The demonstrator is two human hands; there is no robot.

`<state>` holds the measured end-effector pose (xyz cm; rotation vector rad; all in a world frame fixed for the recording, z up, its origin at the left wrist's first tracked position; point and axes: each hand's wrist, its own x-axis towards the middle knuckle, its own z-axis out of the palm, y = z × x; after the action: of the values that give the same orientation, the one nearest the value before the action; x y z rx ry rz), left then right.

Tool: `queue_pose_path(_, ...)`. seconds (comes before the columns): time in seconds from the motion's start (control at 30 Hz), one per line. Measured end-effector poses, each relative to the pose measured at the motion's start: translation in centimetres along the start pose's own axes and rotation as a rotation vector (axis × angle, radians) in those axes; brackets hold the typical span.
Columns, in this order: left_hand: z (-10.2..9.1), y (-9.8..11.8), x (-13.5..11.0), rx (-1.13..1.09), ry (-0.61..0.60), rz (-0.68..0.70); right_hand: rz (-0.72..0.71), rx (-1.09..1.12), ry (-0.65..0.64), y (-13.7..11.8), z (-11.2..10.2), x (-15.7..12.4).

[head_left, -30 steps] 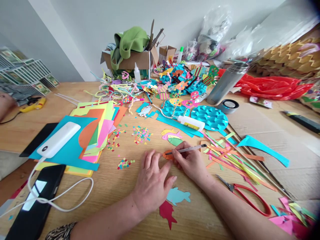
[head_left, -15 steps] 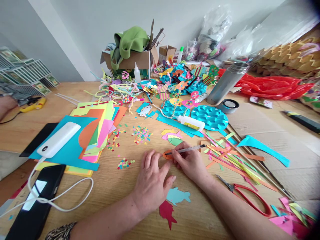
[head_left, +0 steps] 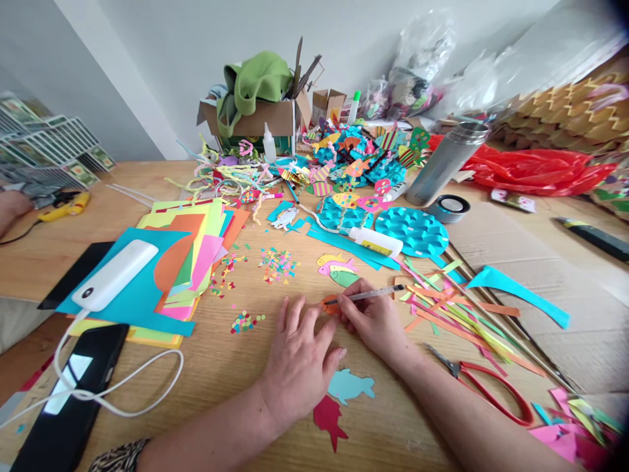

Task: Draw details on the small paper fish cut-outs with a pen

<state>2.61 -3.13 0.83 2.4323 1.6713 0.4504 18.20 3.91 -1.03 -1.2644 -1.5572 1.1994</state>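
My right hand (head_left: 376,319) grips a clear pen (head_left: 369,294), its tip resting on a small orange paper fish (head_left: 328,305) on the wooden table (head_left: 236,367). My left hand (head_left: 297,354) lies flat beside it, fingers spread, fingertips pressing the orange fish's left edge. A blue paper fish (head_left: 350,385) and a red paper fish (head_left: 327,418) lie just below my hands. Yellow, pink and green paper fish (head_left: 337,269) sit just beyond the pen.
Red-handled scissors (head_left: 484,387) lie to the right among coloured paper strips (head_left: 452,314). A stack of coloured paper (head_left: 187,262) with a white power bank (head_left: 115,274) and a phone (head_left: 69,400) are left. A glue bottle (head_left: 376,241), blue discs (head_left: 411,229), a steel flask (head_left: 445,164) and a cardboard box (head_left: 260,118) stand farther back.
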Motion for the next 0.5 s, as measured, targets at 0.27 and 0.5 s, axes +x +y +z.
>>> queue_pose_path(0.27,-0.03,-0.01,0.08,-0.014,-0.017,-0.01,-0.01,-0.012,0.008,0.12,0.0,-0.02)
queue_pose_path(0.5,-0.02,0.07,0.02,-0.001,-0.01,-0.007,0.001,-0.024,0.008,0.07,-0.03,-0.04)
